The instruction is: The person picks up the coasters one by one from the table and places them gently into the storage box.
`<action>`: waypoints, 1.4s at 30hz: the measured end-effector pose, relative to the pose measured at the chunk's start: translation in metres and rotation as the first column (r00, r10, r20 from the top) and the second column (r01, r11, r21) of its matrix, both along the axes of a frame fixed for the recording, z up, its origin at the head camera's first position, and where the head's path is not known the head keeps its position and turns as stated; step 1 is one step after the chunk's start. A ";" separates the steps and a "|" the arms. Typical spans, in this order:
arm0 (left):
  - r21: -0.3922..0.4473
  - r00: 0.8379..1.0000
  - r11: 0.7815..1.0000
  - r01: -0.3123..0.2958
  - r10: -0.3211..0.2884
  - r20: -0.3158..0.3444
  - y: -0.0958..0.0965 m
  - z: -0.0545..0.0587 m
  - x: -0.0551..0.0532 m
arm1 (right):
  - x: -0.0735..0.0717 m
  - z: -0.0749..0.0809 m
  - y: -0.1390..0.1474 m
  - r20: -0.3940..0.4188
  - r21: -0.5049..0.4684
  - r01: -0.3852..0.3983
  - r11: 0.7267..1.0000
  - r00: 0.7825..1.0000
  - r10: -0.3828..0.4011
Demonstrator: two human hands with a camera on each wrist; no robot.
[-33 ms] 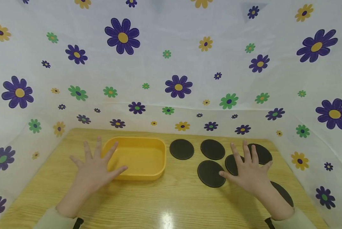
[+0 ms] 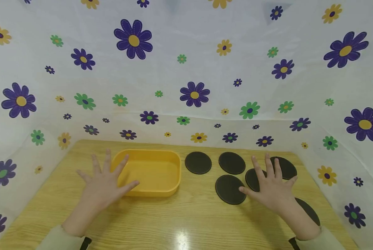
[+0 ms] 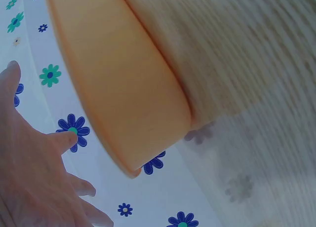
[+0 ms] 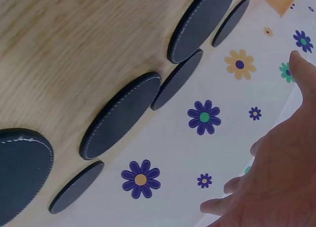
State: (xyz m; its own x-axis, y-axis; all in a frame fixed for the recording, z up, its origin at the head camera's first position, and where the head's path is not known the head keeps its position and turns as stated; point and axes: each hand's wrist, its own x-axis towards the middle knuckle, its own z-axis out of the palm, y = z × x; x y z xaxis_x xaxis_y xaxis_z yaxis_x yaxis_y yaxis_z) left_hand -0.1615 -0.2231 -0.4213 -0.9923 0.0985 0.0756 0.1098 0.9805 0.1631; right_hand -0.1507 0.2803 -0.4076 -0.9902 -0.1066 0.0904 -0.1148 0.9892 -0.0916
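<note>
My left hand [image 2: 101,187] is spread wide in the air at the left side of a yellow plastic tray [image 2: 177,173], holding nothing. In the left wrist view the tray's side wall [image 3: 118,74] stands apart from the fingers. Over on the right, my right hand [image 2: 273,191] is also spread, with no object in it. Beneath and around it lie several round black coasters [image 2: 230,189], partly covered by the hand and forearm in the head view. Pale stitching runs along the edge of a coaster [image 4: 123,113] in the right wrist view.
The wooden table [image 2: 161,222] meets a white cloth with printed flowers [image 2: 167,76] at the back and both sides. One coaster [image 2: 198,163] lies just right of the tray; another coaster [image 2: 309,211] is partly behind the right forearm.
</note>
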 end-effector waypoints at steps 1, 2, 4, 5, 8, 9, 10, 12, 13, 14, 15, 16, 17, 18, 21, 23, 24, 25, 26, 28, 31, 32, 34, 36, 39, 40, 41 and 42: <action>0.000 1.000 1.000 0.002 -0.002 -0.002 0.000 0.000 0.000 | 0.000 -0.001 0.001 0.003 0.000 0.002 1.000 1.000 -0.002; 0.000 1.000 1.000 0.003 -0.003 -0.002 0.000 -0.001 -0.001 | 0.000 -0.002 0.002 0.004 0.000 0.004 1.000 1.000 -0.004; -0.001 1.000 1.000 0.006 -0.006 -0.004 0.000 -0.002 -0.002 | 0.000 -0.004 0.004 0.009 -0.003 0.008 1.000 1.000 -0.008; 0.001 1.000 1.000 0.009 -0.009 -0.004 0.000 -0.002 -0.002 | 0.000 -0.005 0.005 0.008 -0.008 0.010 1.000 1.000 -0.009; -0.001 1.000 1.000 0.013 -0.013 -0.004 -0.001 -0.003 -0.003 | -0.001 -0.009 0.010 0.014 -0.015 0.017 1.000 1.000 -0.017; -0.004 1.000 1.000 0.014 -0.014 -0.004 -0.002 -0.003 -0.003 | -0.001 -0.010 0.010 0.013 -0.020 0.017 1.000 1.000 -0.017; -0.005 1.000 1.000 0.015 -0.015 -0.002 -0.002 -0.003 -0.003 | -0.001 -0.011 0.011 0.010 -0.024 0.019 1.000 1.000 -0.019; -0.004 1.000 1.000 0.017 -0.017 0.000 -0.003 -0.003 -0.004 | -0.001 -0.013 0.013 0.003 -0.031 0.020 0.999 1.000 -0.019; -0.003 1.000 1.000 0.019 -0.019 0.001 -0.004 -0.003 -0.004 | -0.001 -0.014 0.013 -0.002 -0.032 0.019 0.999 1.000 -0.019; -0.003 1.000 1.000 0.020 -0.020 0.000 -0.005 -0.003 -0.004 | -0.001 -0.014 0.013 -0.006 -0.033 0.022 0.999 1.000 -0.022; -0.006 1.000 1.000 0.022 -0.022 -0.002 -0.006 -0.004 -0.004 | -0.001 -0.014 0.013 -0.007 -0.031 0.022 0.999 1.000 -0.022; -0.005 1.000 1.000 0.024 -0.024 -0.002 -0.007 -0.004 -0.005 | -0.001 -0.013 0.012 -0.009 -0.027 0.024 0.999 1.000 -0.024; -0.007 1.000 1.000 0.027 -0.027 -0.004 -0.008 -0.004 -0.005 | -0.001 -0.012 0.012 -0.010 -0.024 0.023 0.999 1.000 -0.023; -0.012 1.000 1.000 0.029 -0.029 -0.008 -0.009 -0.005 -0.005 | -0.001 -0.011 0.011 -0.008 -0.020 0.024 1.000 1.000 -0.024; -0.032 0.999 0.999 0.037 -0.038 -0.029 -0.012 -0.006 -0.007 | -0.003 -0.009 0.010 -0.014 0.003 0.019 1.000 1.000 -0.019; -0.048 0.998 0.998 0.042 -0.044 -0.044 -0.015 -0.007 -0.007 | -0.004 -0.009 0.011 -0.028 0.021 0.014 1.000 1.000 -0.013; -0.057 0.998 0.997 0.044 -0.047 -0.052 -0.017 -0.008 -0.008 | -0.005 -0.009 0.012 -0.033 0.026 0.012 1.000 0.999 -0.011; -0.059 0.997 0.997 0.047 -0.051 -0.060 -0.019 -0.009 -0.009 | -0.005 -0.009 0.013 -0.041 0.029 0.009 1.000 0.999 -0.008; -0.061 0.997 0.997 0.050 -0.053 -0.064 -0.020 -0.010 -0.009 | -0.006 -0.009 0.014 -0.049 0.031 0.006 1.000 0.999 -0.004; -0.061 0.996 0.997 0.054 -0.058 -0.073 -0.023 -0.011 -0.010 | -0.007 -0.010 0.016 -0.061 0.025 0.005 1.000 0.998 -0.003; -0.041 0.993 0.997 0.066 -0.069 -0.091 -0.027 -0.014 -0.012 | -0.011 -0.011 0.020 -0.085 0.010 0.004 1.000 0.996 -0.003; -0.038 0.992 0.997 0.070 -0.073 -0.099 -0.029 -0.015 -0.013 | -0.012 -0.012 0.021 -0.091 0.008 0.005 1.000 0.996 -0.004; -0.029 0.989 0.996 0.084 -0.087 -0.118 -0.032 -0.017 -0.015 | -0.015 -0.012 0.024 -0.105 0.002 0.006 1.000 0.994 -0.006; -0.024 0.985 0.995 0.101 -0.103 -0.136 -0.036 -0.019 -0.017 | -0.017 -0.011 0.027 -0.112 -0.003 0.007 1.000 0.994 -0.007; -0.022 0.979 0.992 0.126 -0.128 -0.156 -0.039 -0.023 -0.020 | -0.022 -0.012 0.033 -0.128 -0.004 0.002 1.000 0.992 -0.002; -0.019 0.978 0.990 0.137 -0.138 -0.158 -0.040 -0.024 -0.021 | -0.023 -0.012 0.035 -0.136 0.002 -0.002 1.000 0.991 0.002; -0.019 0.975 0.989 0.147 -0.149 -0.164 -0.041 -0.025 -0.021 | -0.024 -0.012 0.037 -0.143 0.007 -0.007 1.000 0.990 0.007; -0.018 0.974 0.987 0.159 -0.160 -0.163 -0.042 -0.026 -0.022 | -0.025 -0.013 0.040 -0.157 0.015 -0.012 1.000 0.987 0.015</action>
State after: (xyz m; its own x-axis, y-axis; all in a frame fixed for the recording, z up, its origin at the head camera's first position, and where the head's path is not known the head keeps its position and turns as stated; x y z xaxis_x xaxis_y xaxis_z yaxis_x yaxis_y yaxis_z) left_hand -0.1838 -0.2650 -0.4473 -0.9380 0.2556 0.2341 0.2898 0.9489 0.1251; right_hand -0.1761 0.3199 -0.4203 -0.9622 -0.1221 0.2433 -0.1399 0.9885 -0.0572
